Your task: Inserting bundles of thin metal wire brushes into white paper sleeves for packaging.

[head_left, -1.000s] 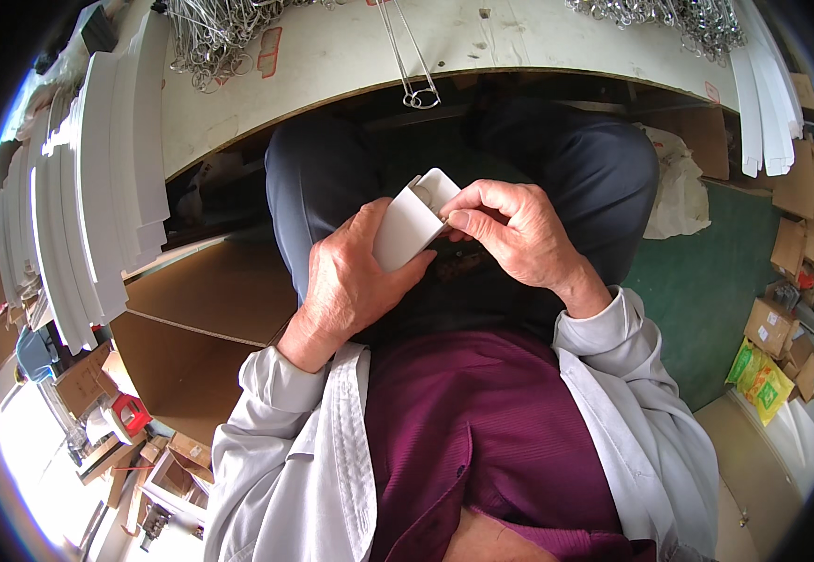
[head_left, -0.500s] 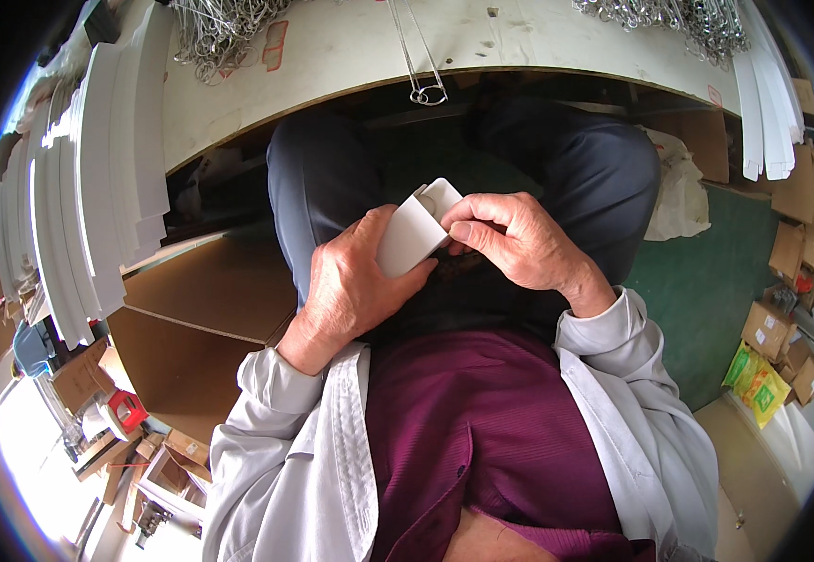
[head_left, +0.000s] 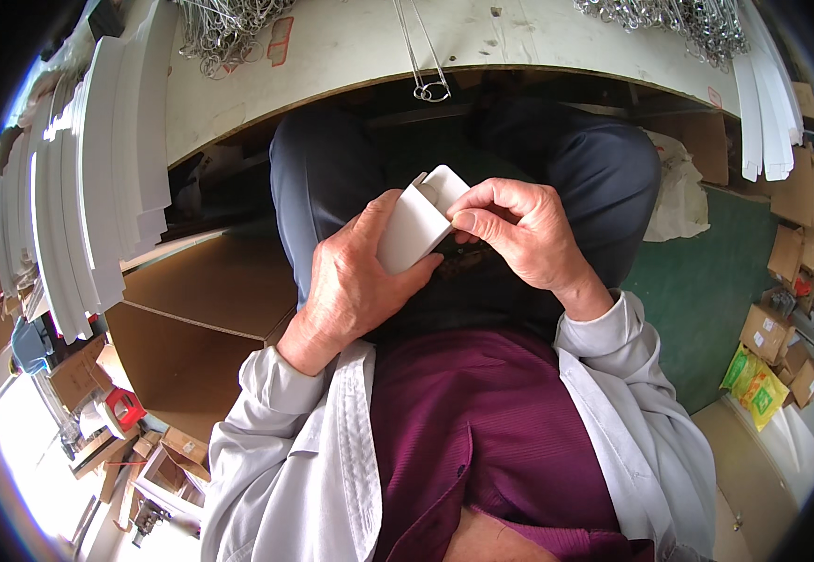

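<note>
A small white carton (head_left: pixel 413 230) is held over my lap, tilted, with its end flap raised at the far right. My left hand (head_left: pixel 351 272) is closed round the carton's body, thumb on the near side and fingers along the left. At the opened end, my right hand (head_left: pixel 519 229) has its thumb and forefinger pinched together by the flap's edge. Whether those fingertips grip the flap or something small is hard to see. Inside the carton's mouth, only a pale edge shows.
A pale worktable (head_left: pixel 351 56) lies ahead, with scissor-like metal tools (head_left: pixel 430 91) at its edge and piles of metal tools (head_left: pixel 229 33) farther back. Stacked white flat cartons (head_left: pixel 98 187) stand at left, above an open cardboard box (head_left: pixel 192 328). More white cartons (head_left: pixel 763 112) hang over the right side.
My right hand has shifted slightly up and right at the carton's opened end, its fingers more bent. My left hand keeps its hold on the carton.
</note>
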### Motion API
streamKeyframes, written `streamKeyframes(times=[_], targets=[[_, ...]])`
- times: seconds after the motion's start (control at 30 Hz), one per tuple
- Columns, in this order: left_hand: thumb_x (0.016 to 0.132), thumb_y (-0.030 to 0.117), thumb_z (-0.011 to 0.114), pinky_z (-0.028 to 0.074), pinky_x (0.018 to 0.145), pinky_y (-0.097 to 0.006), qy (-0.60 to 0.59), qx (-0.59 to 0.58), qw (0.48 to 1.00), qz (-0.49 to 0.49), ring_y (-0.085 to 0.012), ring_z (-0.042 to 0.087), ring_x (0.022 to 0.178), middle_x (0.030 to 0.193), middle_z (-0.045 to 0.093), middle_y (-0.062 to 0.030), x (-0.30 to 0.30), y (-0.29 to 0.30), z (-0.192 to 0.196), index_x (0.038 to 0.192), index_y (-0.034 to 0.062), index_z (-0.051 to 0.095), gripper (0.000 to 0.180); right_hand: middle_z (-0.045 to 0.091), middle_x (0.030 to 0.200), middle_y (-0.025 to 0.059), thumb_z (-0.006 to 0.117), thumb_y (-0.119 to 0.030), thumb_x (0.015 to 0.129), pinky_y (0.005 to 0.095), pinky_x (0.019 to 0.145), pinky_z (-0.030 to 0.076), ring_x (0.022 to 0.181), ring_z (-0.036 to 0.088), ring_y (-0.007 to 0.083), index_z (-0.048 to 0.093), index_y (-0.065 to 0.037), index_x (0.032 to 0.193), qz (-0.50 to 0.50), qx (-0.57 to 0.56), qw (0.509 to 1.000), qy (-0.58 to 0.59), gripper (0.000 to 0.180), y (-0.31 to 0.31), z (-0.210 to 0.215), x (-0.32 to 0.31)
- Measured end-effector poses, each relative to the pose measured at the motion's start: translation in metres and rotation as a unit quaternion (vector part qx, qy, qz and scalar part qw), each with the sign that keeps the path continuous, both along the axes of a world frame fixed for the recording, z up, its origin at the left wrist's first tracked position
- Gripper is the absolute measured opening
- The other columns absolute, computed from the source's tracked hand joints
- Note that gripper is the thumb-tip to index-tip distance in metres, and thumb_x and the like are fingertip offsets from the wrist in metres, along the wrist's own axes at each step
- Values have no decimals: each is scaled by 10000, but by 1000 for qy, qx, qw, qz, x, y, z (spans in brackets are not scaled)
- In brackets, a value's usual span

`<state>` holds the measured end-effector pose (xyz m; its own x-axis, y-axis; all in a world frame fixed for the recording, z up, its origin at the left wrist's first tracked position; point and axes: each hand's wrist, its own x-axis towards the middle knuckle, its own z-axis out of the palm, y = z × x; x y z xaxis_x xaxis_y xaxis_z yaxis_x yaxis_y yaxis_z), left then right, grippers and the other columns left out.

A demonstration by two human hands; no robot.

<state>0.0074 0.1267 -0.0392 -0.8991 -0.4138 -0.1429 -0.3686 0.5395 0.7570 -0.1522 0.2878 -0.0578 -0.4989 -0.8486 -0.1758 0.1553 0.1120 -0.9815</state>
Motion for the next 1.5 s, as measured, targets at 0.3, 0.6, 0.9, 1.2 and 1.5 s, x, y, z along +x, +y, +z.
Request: streamKeyframes(times=[0.3, 0.6, 0.9, 1.2, 1.5], targets=[[741, 192, 908, 619, 842, -414, -5, 5, 1000, -21, -353, 757, 986, 1077, 740, -215, 2, -2, 2, 1353, 13, 578, 718, 760, 905, 74, 707, -149, 1014, 281, 770, 602, 836, 721, 127, 751, 17, 1069, 43, -9, 998, -33, 180, 0, 3, -2], [747, 194, 899, 629, 823, -435, 20, -4, 999, -32, -380, 754, 955, 1058, 737, -225, 2, 0, 4, 1342, 12, 573, 703, 749, 906, 69, 696, -145, 1020, 273, 756, 597, 806, 716, 129, 750, 24, 1095, 57, -9, 995, -81, 193, 3, 0, -4], [737, 195, 907, 632, 817, -431, 32, -14, 999, -33, -372, 755, 951, 1061, 735, -217, 4, 0, 2, 1341, 13, 579, 711, 760, 910, 71, 700, -136, 1018, 267, 747, 598, 817, 711, 115, 760, 16, 1077, 41, -10, 997, -61, 174, 0, 1, 0], [745, 195, 902, 629, 821, -435, 33, -19, 999, -33, -371, 752, 963, 1062, 732, -212, 1, 2, 2, 1336, 18, 582, 695, 761, 897, 84, 669, -127, 1038, 267, 728, 585, 806, 720, 127, 743, 34, 1091, 27, -13, 1000, 2, 185, -1, 5, 5], [740, 174, 907, 626, 827, -415, 45, -30, 999, 5, -356, 755, 977, 1071, 739, -207, 0, -5, 5, 1320, 22, 597, 676, 763, 904, 102, 662, -128, 1043, 283, 765, 613, 845, 747, 140, 711, 28, 1098, -2, -48, 999, 15, 173, 1, 7, 8]])
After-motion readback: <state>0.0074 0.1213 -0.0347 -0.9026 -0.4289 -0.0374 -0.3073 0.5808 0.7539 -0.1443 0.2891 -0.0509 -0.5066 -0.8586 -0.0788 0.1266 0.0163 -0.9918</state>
